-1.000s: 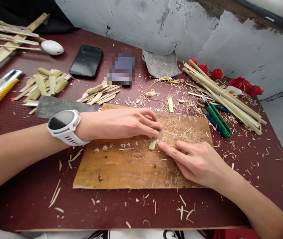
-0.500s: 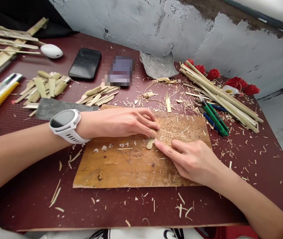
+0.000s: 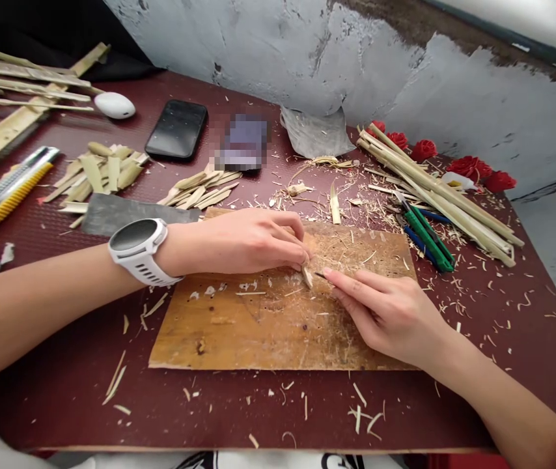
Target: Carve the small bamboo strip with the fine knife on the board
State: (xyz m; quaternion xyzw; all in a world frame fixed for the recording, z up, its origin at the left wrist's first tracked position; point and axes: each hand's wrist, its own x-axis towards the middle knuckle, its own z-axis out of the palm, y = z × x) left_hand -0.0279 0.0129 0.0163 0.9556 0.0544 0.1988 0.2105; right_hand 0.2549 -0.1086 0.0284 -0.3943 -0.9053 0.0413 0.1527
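Note:
My left hand (image 3: 243, 241), with a white watch on its wrist, rests on a scratched wooden board (image 3: 239, 332). Its fingertips pinch a small pale bamboo sliver (image 3: 308, 276) and hold it tilted against the board. My right hand (image 3: 385, 312) lies on the board just to the right, fingers closed. The index finger is stretched along something thin with a dark tip (image 3: 318, 274), which touches the sliver. What that tool is I cannot make out.
Bamboo slivers lie in piles (image 3: 97, 172) (image 3: 204, 185) beside a grey metal plate (image 3: 126, 213), a black phone (image 3: 177, 129) and a yellow utility knife (image 3: 4, 189). Green cutters (image 3: 427, 234), long bamboo sticks (image 3: 444, 195) and red flowers (image 3: 473, 166) are at the right. Shavings litter the table.
The sliver lay flat under both fingertips; now my left fingers hold it tilted up, and my right hand has drawn back slightly with a dark tip showing.

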